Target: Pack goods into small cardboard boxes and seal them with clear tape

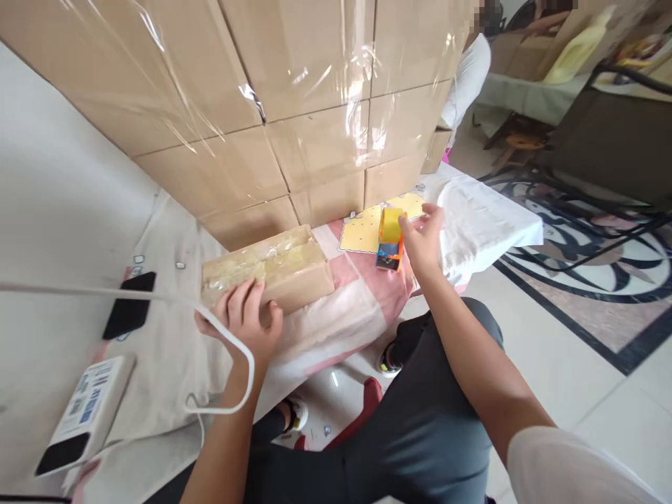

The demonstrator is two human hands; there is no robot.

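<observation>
A taped cardboard box (309,273) lies lengthwise on the cloth-covered table, clear tape wrinkled along its top. My left hand (246,318) rests on the near left part of this box, fingers spread and slightly bent. Further right stands a tape dispenser (389,250) with a yellow roll and orange and blue parts. Beside it, my right hand (424,238) has its fingers apart, the thumb close to or touching the roll. I see no grip around the dispenser.
A wall of stacked cardboard boxes (315,154) under clear film rises behind. A yellow patterned sheet (360,231) lies below the dispenser. On the left are a black phone (129,304), a white device (87,413) and a white cable (246,371). Another person's sleeve (470,77) shows beyond the stack.
</observation>
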